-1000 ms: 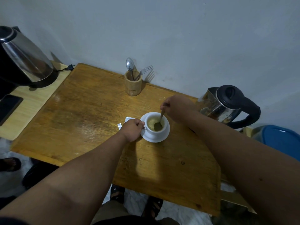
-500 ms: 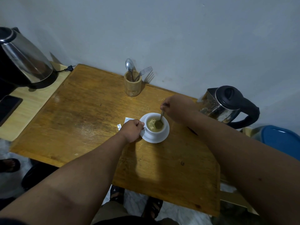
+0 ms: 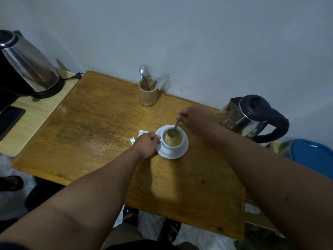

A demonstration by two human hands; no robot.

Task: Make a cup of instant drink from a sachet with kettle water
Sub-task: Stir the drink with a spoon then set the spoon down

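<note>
One thin metal teaspoon [image 3: 174, 129] slants up-right from the round white ceramic cup [image 3: 173, 141], pinched by the right hand [image 3: 195, 118]; the left hand [image 3: 146, 144] seemingly grips the cup's handle on the glossy wooden table [image 3: 93, 134].

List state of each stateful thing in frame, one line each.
cup: upright on saucer, holds foamy tan drink
spoon: bowl in the drink
right hand: gripping spoon handle
left hand: holding cup handle
right kettle: lid closed, upright
left kettle: upright, lid closed
sachet: torn, partly hidden by left hand
utensil holder: upright, holds spoon and fork
</note>
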